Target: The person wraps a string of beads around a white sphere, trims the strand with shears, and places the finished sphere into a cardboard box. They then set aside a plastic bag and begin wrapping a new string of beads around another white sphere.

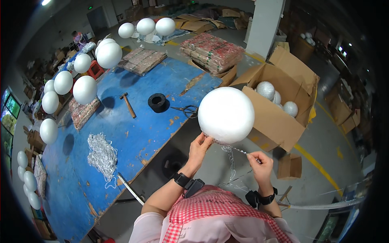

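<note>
A large smooth white ball, which looks like foam, is held up in front of me. My left hand is closed at its lower left edge, the thumb and fingers pressed against the underside. A little silver trim shows along the bottom of the ball, mostly hidden. From there a silver bead string runs to my right hand, whose fingers are closed in a pinch on it. Loose strands hang below the ball between my hands. Scissors with dark handles lie at the table edge, left of the ball.
On the blue table are a hammer, a black tape roll and a silver bead pile. Several white balls stand along its far left side. An open carton at right holds silver-covered balls.
</note>
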Tool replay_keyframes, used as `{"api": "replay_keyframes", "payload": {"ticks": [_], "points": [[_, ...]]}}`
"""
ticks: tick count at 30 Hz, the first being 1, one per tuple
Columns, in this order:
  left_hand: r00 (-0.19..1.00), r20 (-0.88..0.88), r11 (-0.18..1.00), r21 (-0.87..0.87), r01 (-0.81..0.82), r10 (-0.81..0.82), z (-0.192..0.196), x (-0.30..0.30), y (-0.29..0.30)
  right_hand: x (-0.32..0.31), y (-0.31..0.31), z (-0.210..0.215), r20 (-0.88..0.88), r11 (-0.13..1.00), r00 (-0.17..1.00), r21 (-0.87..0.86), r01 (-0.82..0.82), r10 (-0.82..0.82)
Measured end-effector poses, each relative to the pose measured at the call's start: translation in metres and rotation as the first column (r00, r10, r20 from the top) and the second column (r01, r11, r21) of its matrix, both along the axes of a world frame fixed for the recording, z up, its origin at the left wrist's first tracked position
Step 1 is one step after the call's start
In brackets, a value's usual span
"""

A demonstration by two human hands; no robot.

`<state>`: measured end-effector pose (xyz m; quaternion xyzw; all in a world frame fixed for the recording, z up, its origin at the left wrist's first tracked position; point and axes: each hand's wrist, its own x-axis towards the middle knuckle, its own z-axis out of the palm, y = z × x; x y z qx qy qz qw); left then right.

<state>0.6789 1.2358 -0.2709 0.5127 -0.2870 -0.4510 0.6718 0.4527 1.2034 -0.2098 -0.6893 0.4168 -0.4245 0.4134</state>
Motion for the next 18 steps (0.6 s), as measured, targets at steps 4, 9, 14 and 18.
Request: {"api": "replay_keyframes", "payload": {"ticks": [4,9,14,18], "points": [[0.998,-0.026,0.999,-0.021,0.049,-0.049,-0.004,0.002,0.000,0.002,-0.012,-0.011,0.037,0.998,0.999,0.060,-0.007,0.005],[0.995,-0.066,0.997,-0.022,0.069,-0.070,-0.011,0.002,-0.002,0.003,-0.017,-0.024,0.024,0.976,0.997,0.204,-0.074,0.071],[0.996,-0.053,0.997,-0.023,0.077,-0.078,-0.007,0.001,-0.003,0.003,-0.003,-0.009,0.157,0.935,0.968,0.268,-0.231,0.194],[0.997,-0.073,1.000,0.022,-0.003,0.005,-0.009,-0.003,-0.003,0.005,-0.010,-0.013,0.215,0.920,0.960,0.308,-0.241,0.180]]}}
